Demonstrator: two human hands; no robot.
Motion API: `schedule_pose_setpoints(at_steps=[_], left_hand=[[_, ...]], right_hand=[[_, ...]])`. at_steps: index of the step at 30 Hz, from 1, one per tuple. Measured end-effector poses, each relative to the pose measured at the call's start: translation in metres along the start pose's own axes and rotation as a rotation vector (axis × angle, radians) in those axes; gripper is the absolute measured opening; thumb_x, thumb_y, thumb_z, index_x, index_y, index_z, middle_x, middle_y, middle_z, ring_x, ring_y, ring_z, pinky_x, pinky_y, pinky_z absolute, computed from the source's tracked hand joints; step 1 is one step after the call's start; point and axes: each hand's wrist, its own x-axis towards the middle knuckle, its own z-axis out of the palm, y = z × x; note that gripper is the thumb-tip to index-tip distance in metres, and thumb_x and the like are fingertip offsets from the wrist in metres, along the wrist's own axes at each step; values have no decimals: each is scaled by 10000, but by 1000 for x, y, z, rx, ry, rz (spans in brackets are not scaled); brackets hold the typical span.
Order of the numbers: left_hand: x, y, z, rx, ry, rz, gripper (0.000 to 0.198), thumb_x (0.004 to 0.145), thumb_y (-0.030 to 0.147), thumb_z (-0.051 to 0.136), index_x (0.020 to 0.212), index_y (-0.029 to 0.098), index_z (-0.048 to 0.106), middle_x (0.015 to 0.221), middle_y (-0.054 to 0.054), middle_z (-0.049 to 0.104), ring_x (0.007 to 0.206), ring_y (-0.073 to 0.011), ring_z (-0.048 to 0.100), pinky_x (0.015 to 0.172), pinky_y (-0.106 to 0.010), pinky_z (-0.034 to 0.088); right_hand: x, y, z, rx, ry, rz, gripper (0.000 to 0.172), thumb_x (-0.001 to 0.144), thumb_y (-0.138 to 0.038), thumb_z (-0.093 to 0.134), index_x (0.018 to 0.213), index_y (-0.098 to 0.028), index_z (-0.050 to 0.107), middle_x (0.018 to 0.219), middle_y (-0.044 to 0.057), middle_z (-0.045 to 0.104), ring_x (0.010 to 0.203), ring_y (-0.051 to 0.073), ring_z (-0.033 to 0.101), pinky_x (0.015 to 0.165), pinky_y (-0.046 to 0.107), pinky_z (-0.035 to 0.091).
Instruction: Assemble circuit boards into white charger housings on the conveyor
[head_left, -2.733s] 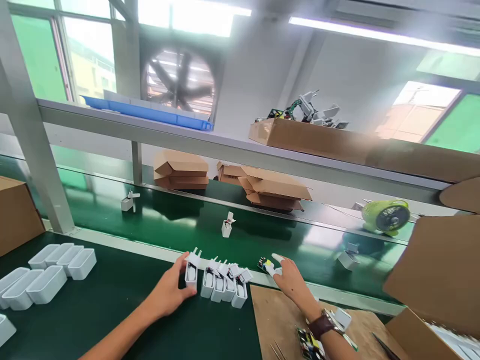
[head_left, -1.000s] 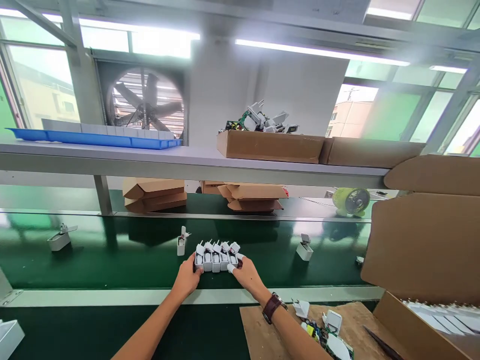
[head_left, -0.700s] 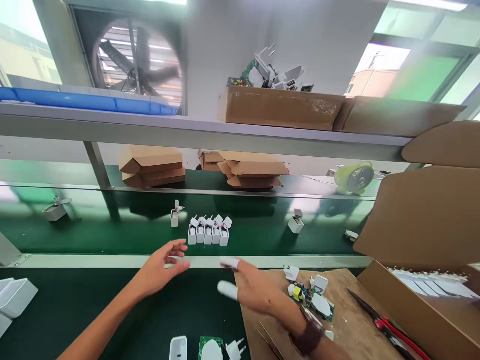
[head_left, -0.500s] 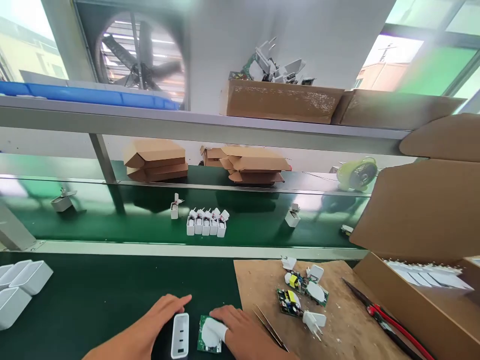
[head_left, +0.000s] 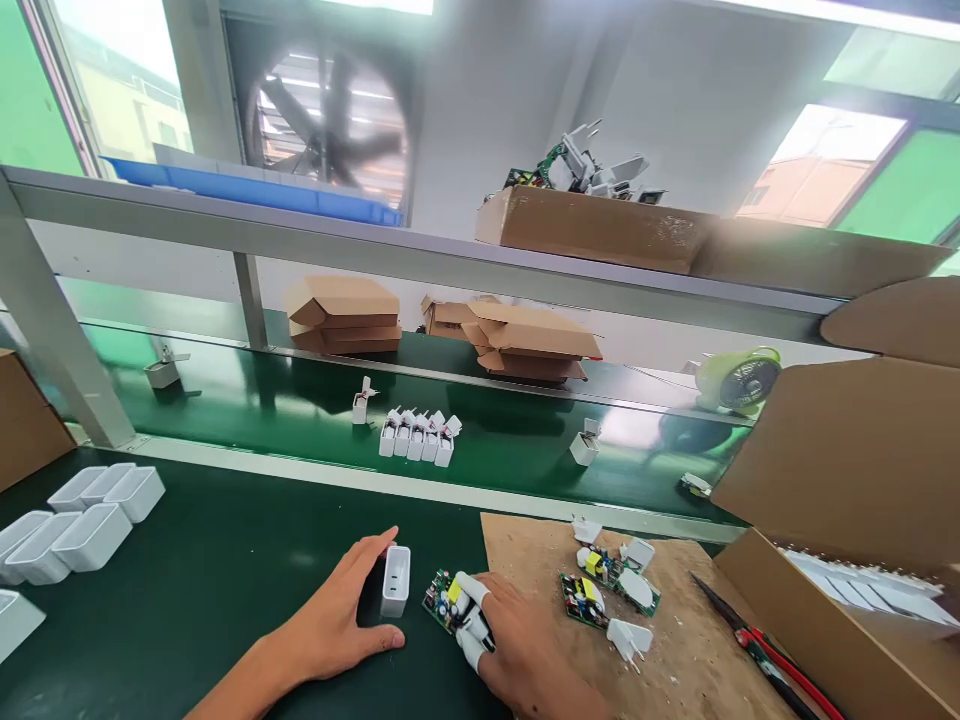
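My left hand is open, thumb and fingers apart around a small white plastic charger housing. The housing stands on the dark green bench with its opening up and slots at the bottom; whether a fingertip touches it, I cannot tell. Just right of it, my right hand, with white covers on its fingertips, grips a green circuit board. Yellow and other small components show on the board's left end; the fingers hide the rest. Similar boards with white plug parts lie to its right on brown cardboard.
White housings stand in rows at left. Black-and-red pliers lie beside an open carton of white parts. Beyond the metal rail, assembled units stand on a green surface. A shelf crosses above.
My view has shifted, showing more at left. My left hand's fingers have spread around the housing. The board has turned from its white-patched side to its component side in my right hand.
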Motion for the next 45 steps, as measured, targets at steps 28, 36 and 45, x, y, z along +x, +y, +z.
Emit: schedule_pose_setpoints(at_steps=[28,36,45], left_hand=[[8,-19,19,104,168,214,796,959,230,631,1628,338,214,1568,-106,525,1445,-321,488,1213,-517,417],[5,-23,24,143,194,304,860,966,115,562,1643,368,96,1563,-103,523,1452,-314,471,1199,-575,421],[6,-21,23,170,226,316,859,960,141,577,1646,363,110,1512,-97,581,1403,-304,534,1169,-558,467]], right_hand=[[17,-11,19,35,432,-412,766,869,-105,533,1579,-290,313,1338,124,675,1156,303,688,951,412,593],[17,-24,14,-72,446,-421,798,874,-84,461,1628,-163,214,1253,171,704,1024,285,728,834,405,643],[15,-27,15,-64,394,-396,810,859,-70,457,1621,-176,206,1209,168,713,1022,299,725,813,420,645]])
